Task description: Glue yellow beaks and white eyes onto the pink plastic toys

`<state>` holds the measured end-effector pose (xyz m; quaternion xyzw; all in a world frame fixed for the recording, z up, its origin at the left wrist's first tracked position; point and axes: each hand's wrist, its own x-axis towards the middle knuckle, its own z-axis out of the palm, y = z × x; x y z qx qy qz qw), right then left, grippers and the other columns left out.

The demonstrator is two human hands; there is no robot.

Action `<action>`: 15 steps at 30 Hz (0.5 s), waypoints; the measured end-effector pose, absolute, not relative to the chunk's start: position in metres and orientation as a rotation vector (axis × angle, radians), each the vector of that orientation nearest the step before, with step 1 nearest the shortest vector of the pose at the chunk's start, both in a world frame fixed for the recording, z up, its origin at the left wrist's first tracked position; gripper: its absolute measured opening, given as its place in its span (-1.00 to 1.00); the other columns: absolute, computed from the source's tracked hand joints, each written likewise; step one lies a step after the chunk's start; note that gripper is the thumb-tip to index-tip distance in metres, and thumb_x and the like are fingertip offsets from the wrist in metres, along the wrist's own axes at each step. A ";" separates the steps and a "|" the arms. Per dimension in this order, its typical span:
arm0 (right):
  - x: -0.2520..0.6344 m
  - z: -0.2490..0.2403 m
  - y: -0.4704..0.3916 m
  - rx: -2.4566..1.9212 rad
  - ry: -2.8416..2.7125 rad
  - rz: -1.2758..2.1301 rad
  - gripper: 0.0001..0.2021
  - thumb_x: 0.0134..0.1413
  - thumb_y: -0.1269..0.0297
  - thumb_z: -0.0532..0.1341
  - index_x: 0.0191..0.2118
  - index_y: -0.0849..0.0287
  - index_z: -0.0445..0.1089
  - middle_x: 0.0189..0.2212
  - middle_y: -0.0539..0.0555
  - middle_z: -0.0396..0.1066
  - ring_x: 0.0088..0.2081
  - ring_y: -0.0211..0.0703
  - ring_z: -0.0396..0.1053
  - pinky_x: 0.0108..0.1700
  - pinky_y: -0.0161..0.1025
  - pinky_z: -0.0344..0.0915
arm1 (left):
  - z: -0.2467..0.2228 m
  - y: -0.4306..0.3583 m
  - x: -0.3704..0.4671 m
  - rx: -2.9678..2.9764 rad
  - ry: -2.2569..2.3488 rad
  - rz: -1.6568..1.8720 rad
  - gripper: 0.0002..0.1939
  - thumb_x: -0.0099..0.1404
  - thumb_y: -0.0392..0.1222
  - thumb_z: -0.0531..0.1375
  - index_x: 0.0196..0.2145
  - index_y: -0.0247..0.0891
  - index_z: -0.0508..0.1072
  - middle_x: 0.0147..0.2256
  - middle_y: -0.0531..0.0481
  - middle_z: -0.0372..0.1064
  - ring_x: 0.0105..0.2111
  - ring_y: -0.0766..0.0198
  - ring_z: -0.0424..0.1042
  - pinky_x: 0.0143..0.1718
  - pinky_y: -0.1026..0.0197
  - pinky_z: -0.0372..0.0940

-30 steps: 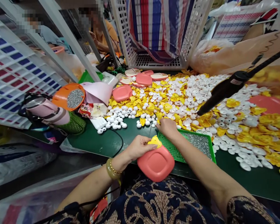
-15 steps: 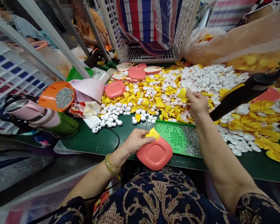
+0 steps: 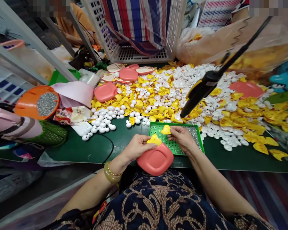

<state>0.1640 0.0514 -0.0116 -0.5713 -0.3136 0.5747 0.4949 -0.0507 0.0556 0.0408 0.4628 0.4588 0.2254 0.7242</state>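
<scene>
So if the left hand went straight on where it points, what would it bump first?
Probably the yellow bit in the right hand, just past the yellow top the left hand holds. Their heights are hard to tell, so it might slip over or under.

A dark green worktable (image 3: 86, 153) stretches to both sides of the left hand (image 3: 138, 147). Well beyond that hand stands a white plastic crate (image 3: 139, 58) holding striped sheeting (image 3: 136, 22). Farther left of the hand, grey metal bars (image 3: 36, 41) slant across a dim, cluttered background. Low to the right of the right hand (image 3: 183, 137), past the table edge, is dark striped material (image 3: 256, 191). Pale light reaches the tabletop; the space beneath is shadowy
</scene>
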 end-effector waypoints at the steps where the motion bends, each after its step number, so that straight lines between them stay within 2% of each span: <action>1: 0.165 -0.014 0.052 -1.433 -0.771 1.325 -0.63 -0.27 0.04 0.39 -0.36 0.21 0.45 -0.55 0.04 0.44 -0.54 -0.22 0.38 -0.51 -0.24 0.38 | 0.041 0.055 -0.052 1.009 1.016 0.501 -0.70 -0.02 -0.15 0.42 -0.31 -0.36 0.60 -0.31 -0.15 0.56 -0.42 0.32 0.47 -0.34 0.30 0.30; 5: 0.165 -0.015 0.057 -1.493 -0.800 1.192 -0.71 -0.25 0.12 0.35 -0.39 0.21 0.44 -0.61 0.01 0.41 -0.58 -0.21 0.35 -0.55 -0.25 0.33 | 0.041 0.055 -0.060 0.905 1.040 0.518 -0.66 -0.08 -0.12 0.45 -0.35 -0.38 0.60 -0.38 -0.12 0.56 -0.47 0.35 0.45 -0.38 0.33 0.29; 9: 0.150 -0.002 0.075 -1.463 -0.922 1.145 -0.69 -0.13 0.15 0.27 -0.27 0.25 0.48 -0.53 0.06 0.46 -0.53 -0.19 0.41 -0.44 -0.17 0.42 | 0.038 0.055 -0.072 0.831 1.060 0.538 -0.61 -0.13 -0.11 0.47 -0.34 -0.40 0.60 -0.41 -0.11 0.55 -0.48 0.35 0.44 -0.39 0.32 0.28; 13: 0.130 0.008 0.110 -1.430 -1.230 1.195 -0.73 -0.08 0.23 0.24 -0.26 0.27 0.51 -0.52 0.08 0.47 -0.52 -0.20 0.40 -0.45 -0.19 0.40 | 0.037 0.053 -0.084 0.815 1.091 0.568 -0.61 -0.11 -0.10 0.46 -0.34 -0.40 0.60 -0.41 -0.11 0.54 -0.48 0.34 0.43 -0.40 0.32 0.27; 15: 0.126 0.010 0.129 -1.475 -1.296 1.079 -0.71 -0.03 0.25 0.21 -0.19 0.29 0.50 -0.48 0.11 0.48 -0.51 -0.18 0.39 -0.42 -0.16 0.40 | 0.038 0.051 -0.092 0.793 1.107 0.586 -0.61 -0.10 -0.10 0.46 -0.34 -0.40 0.60 -0.40 -0.12 0.54 -0.47 0.32 0.43 -0.38 0.30 0.28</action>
